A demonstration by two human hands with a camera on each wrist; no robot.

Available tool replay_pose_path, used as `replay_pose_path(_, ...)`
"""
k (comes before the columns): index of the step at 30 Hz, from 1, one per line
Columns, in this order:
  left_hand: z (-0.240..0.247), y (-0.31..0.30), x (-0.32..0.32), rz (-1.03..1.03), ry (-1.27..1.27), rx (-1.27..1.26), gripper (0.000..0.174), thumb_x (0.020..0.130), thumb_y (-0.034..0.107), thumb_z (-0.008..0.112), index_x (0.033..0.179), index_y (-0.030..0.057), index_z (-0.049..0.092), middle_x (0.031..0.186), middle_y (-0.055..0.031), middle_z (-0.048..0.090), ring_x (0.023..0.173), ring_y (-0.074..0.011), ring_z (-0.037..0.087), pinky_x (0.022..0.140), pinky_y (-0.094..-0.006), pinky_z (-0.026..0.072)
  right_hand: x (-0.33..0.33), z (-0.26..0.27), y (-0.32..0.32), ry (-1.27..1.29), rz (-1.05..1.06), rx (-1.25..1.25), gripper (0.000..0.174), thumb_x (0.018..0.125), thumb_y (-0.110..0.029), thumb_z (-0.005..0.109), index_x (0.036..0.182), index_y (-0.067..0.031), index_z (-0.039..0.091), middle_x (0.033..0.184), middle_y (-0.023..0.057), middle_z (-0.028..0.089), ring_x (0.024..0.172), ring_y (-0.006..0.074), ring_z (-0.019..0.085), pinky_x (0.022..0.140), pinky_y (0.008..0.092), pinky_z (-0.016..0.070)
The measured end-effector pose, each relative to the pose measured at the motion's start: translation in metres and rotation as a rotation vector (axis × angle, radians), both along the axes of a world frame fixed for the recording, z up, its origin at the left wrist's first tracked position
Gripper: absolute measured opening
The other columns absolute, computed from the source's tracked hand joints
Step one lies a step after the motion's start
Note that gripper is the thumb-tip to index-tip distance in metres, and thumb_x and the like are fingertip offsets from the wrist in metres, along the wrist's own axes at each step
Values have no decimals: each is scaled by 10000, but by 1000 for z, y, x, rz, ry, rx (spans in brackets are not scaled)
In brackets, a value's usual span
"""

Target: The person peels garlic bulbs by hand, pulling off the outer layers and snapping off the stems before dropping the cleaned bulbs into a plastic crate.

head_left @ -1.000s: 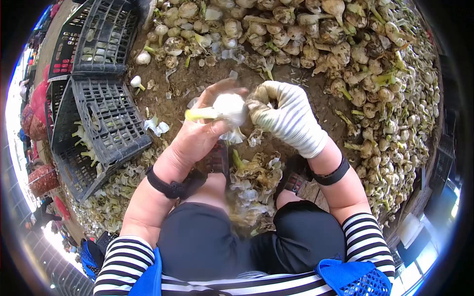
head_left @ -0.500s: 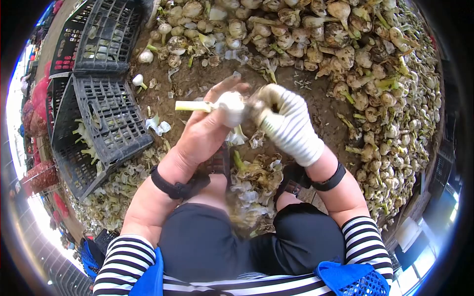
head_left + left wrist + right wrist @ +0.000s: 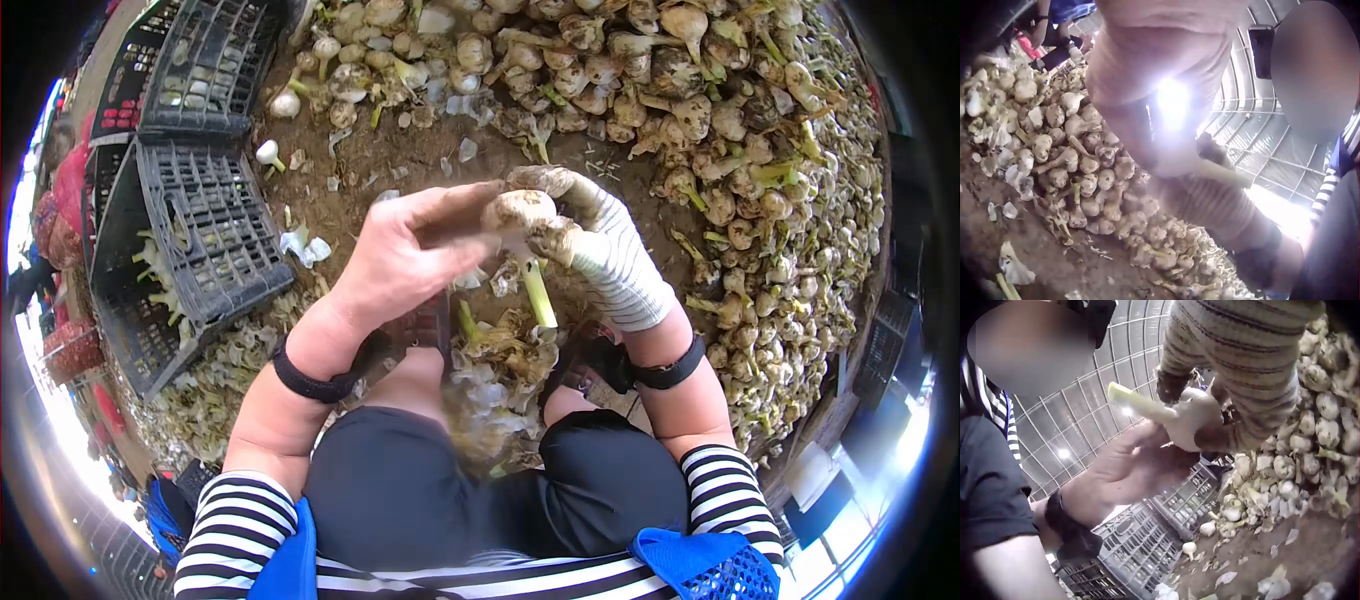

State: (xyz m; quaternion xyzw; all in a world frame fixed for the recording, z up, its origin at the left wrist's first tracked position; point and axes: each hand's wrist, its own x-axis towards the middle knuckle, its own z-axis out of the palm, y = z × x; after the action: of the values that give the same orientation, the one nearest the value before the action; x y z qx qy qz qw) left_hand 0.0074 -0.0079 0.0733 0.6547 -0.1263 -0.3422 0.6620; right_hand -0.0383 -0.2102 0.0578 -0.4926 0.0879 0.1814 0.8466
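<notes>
A garlic bulb, dirt-marked on top, sits between my two hands, its cut green-white stem pointing down towards my lap. My right hand, in a dirty striped glove, pinches the bulb between thumb and fingers. In the right wrist view the gloved fingers grip the pale garlic from above, and the stem sticks out to the left. My bare left hand is spread at the bulb's left side, its fingertips right at the skin. Glare partly washes out the bulb in the left wrist view.
Unpeeled garlic is heaped behind and to the right. Black plastic crates stand at the left, the nearer one with garlic stems inside. Two cleaned bulbs lie on the dirt floor. Peeled skins litter the ground between my feet.
The bulb was in my left hand with its stem pointing left; its stem now points down and the gloved right hand holds it. The left fingers have loosened and spread.
</notes>
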Motion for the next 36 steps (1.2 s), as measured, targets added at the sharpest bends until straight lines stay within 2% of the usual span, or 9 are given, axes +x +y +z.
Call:
replay_pose_path(5, 4, -9, -1, -22, 90, 112, 260, 776, -33, 626, 1031, -61, 592, 950, -59, 638, 867, -96, 595, 810, -248, 492, -3, 9, -13, -191, 183, -455, 490, 766, -196, 684, 1171, 21, 515, 1064, 82, 600, 957, 140, 578, 833, 273, 475)
replay_pose_path(9, -2, -13, -1, 41, 349, 77, 200, 755, -14, 639, 951, -47, 617, 835, -43, 634, 760, -72, 584, 700, -213, 489, -6, 9, -15, 174, 120, 42, 479, 770, -195, 678, 1162, 28, 518, 998, 79, 626, 896, 127, 591, 813, 258, 478)
replay_pose_path(15, -8, -18, -12, -6, 105, 102, 59, 784, 11, 618, 834, -9, 593, 775, 3, 600, 712, -53, 561, 680, -210, 475, -11, 6, -21, -248, 334, -715, 476, 728, -98, 620, 1169, 51, 518, 959, 53, 626, 865, 106, 577, 800, 242, 462)
replay_pose_path(22, -15, -17, -9, 68, 275, 63, 31, 831, 25, 589, 840, -5, 588, 751, 1, 594, 686, -75, 585, 627, -230, 509, -14, -7, -22, 138, 133, 68, 505, 819, -254, 641, 1208, 29, 490, 1064, 90, 612, 952, 136, 579, 853, 271, 454)
replay_pose_path(25, -21, -15, -8, 59, 460, -53, 204, 823, 63, 622, 1007, -5, 566, 882, -34, 614, 823, -128, 613, 751, -263, 512, -16, -19, -21, -14, 61, -39, 489, 835, -268, 627, 1207, 20, 492, 1079, 86, 607, 967, 138, 577, 862, 280, 453)
replay_pose_path(29, -16, -34, -18, 91, -82, -307, 714, 736, 76, 713, 1343, 30, 340, 1363, -124, 344, 1269, -234, 338, 1036, -368, 324, -14, -5, -7, -241, -6, -372, 484, 857, -361, 606, 1173, -6, 512, 1052, 68, 603, 961, 122, 563, 810, 244, 456)
replay_pose_path(31, -19, -34, -18, -63, -557, 65, 724, 758, 98, 706, 1360, 25, 311, 1338, -110, 384, 1240, -229, 377, 1030, -364, 329, -17, -11, 10, -53, -215, -179, 387, 878, -402, 571, 1053, -57, 589, 801, 11, 602, 607, 57, 540, 494, 203, 426)
replay_pose_path(33, -14, -35, -19, 50, -61, -195, 718, 790, 128, 690, 1374, 24, 286, 1287, -93, 446, 1187, -203, 435, 995, -348, 366, -11, 10, 3, 318, -169, -164, 324, 883, -368, 573, 933, -51, 624, 668, -24, 571, 529, 28, 479, 439, 187, 375)
replay_pose_path(36, -14, -26, -10, 152, 514, -438, 703, 817, 137, 660, 1390, 33, 267, 1248, -84, 497, 1108, -175, 504, 922, -297, 416, -10, -13, -14, 84, -259, -560, 185, 887, -205, 571, 843, -34, 626, 612, -44, 508, 573, 22, 406, 501, 173, 337)
